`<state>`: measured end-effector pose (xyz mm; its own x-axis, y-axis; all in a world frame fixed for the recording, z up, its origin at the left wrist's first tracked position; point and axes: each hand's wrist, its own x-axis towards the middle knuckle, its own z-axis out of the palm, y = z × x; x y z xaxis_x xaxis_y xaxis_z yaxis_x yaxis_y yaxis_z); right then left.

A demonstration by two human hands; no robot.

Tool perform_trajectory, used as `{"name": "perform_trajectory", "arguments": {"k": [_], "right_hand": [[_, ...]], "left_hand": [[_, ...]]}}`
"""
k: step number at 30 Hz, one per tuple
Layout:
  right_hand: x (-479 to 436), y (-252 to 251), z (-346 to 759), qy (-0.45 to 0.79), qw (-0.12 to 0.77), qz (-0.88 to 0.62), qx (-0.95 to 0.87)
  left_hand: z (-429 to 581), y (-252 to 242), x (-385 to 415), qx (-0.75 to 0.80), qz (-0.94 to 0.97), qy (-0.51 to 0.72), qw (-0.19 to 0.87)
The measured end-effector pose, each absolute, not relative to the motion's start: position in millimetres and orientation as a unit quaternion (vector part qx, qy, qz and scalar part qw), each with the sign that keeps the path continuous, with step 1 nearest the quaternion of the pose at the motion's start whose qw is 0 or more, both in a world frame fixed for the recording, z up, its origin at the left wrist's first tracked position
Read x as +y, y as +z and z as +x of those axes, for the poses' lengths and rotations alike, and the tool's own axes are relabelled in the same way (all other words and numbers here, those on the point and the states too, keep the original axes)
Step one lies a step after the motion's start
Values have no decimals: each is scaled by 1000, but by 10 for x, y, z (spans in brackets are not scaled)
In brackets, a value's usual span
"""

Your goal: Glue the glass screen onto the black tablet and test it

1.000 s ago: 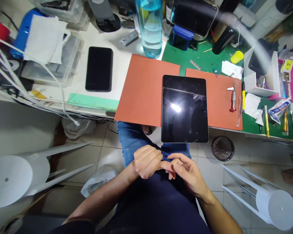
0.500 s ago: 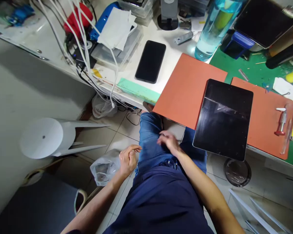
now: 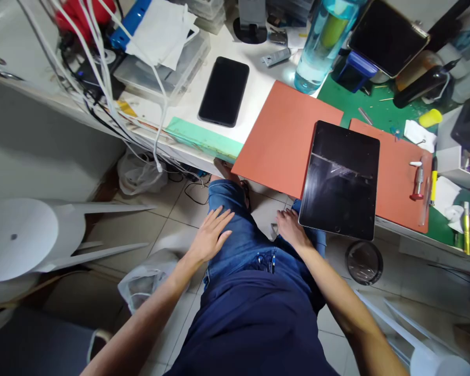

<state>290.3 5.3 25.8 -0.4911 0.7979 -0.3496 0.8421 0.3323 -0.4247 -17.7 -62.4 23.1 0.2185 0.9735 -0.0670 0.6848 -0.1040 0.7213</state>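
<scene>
My left hand [image 3: 210,235] lies flat on my left thigh, its fingers spread over the blue jeans [image 3: 241,240]. My right hand [image 3: 292,227] rests at my right thigh, fingers stretched forward and holding nothing. Just right of that hand, a black-screened tablet [image 3: 337,183] lies across two orange-brown mats [image 3: 285,138] and overhangs the table's front edge. A line crosses its screen, with a reflection below it. Farther left, a black phone [image 3: 224,92] lies on the white tabletop.
A blue water bottle [image 3: 321,47] stands behind the mats. White cables [image 3: 97,57] hang over the table edge at the left. A red-ended tool [image 3: 418,183] and a yellow pen [image 3: 433,180] lie at the right. Beside my left leg is a plastic-lined bin [image 3: 149,279]; a white stool [image 3: 19,237] lies farther left.
My left hand has moved from beside the leg onto the thigh and opened flat. My right hand has shifted from between my legs to the right thigh. The view has turned rightward.
</scene>
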Motion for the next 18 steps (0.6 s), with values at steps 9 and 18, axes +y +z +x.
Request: {"name": "perform_trajectory", "arguments": {"k": [9, 18], "right_hand": [[-706, 450, 3545, -370, -52, 615, 694], [-742, 894, 3640, -389, -329, 716, 478]], "left_hand": [[941, 122, -201, 485, 720, 113, 483], [768, 489, -111, 597, 522, 299, 531]]}}
